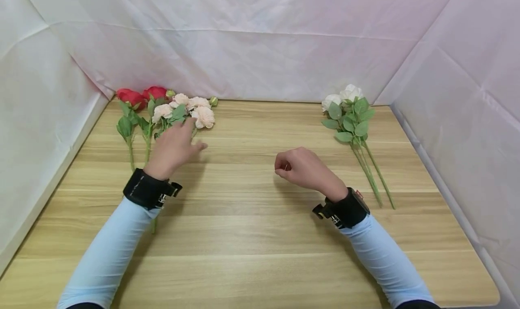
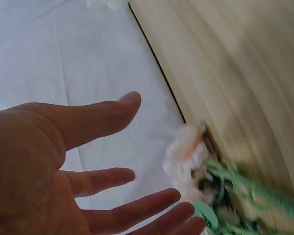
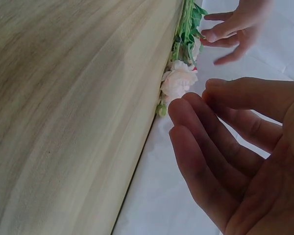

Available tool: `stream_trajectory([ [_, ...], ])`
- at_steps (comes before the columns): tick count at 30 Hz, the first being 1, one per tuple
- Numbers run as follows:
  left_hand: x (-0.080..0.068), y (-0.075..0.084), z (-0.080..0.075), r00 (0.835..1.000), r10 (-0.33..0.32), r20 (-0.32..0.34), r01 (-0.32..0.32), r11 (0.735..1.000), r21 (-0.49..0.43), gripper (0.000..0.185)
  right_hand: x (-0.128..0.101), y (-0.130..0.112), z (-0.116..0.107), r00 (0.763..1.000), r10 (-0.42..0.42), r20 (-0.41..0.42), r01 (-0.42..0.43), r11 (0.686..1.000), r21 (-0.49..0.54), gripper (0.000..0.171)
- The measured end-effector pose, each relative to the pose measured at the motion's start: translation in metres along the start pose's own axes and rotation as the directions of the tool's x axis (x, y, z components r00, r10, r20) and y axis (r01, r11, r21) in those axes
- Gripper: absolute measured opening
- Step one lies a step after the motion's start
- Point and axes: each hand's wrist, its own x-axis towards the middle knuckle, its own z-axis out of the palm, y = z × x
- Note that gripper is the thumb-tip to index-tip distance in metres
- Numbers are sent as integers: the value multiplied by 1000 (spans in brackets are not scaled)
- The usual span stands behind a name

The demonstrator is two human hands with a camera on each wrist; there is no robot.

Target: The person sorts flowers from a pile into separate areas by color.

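Just beyond the left hand (image 1: pixel 172 147), pink flowers (image 1: pixel 191 109); right hand (image 1: pixel 302 168) well apart.

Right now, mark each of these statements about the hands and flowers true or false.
1. The left hand reaches over the pink flowers with fingers spread. True.
2. The right hand holds a flower stem. False: it holds nothing, fingers loosely curled above the table.
3. The white flowers lie at the far right of the table. True.
4. The red flowers lie beside the white ones. False: they lie far left, next to the pink ones.
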Motion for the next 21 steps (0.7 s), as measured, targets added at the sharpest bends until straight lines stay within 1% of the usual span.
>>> stream_trajectory([
  [3, 3, -14, -4, 998, -55, -8, 55, 998, 20, 72, 0, 0, 0, 1000, -11, 0, 11, 1000, 2, 7],
  [6, 6, -26, -5, 995, -95, 19, 94, 995, 32, 72, 0, 0, 1, 1000, -14, 2, 13, 1000, 7, 8],
  [8, 7, -32, -4, 993, -112, 48, 110, 993, 48, 65, 0, 1, 1, 1000, -11, 5, 11, 1000, 8, 8],
  [10, 8, -37, -3, 989, -130, 75, 125, 990, 58, 52, 0, 1, 2, 1000, -9, 7, 9, 1000, 10, 8],
  [11, 8, -39, -3, 987, -137, 86, 132, 989, 64, 45, 0, 1, 2, 1000, -10, 8, 10, 1000, 11, 8],
  [13, 9, -42, -2, 983, -147, 109, 139, 987, 77, 40, 0, 1, 2, 1000, -10, 8, 10, 1000, 12, 8],
  [21, 12, -49, -1, 971, -165, 174, 145, 981, 125, 39, 0, 1, 2, 1000, -23, 12, 23, 1000, 16, 9],
])
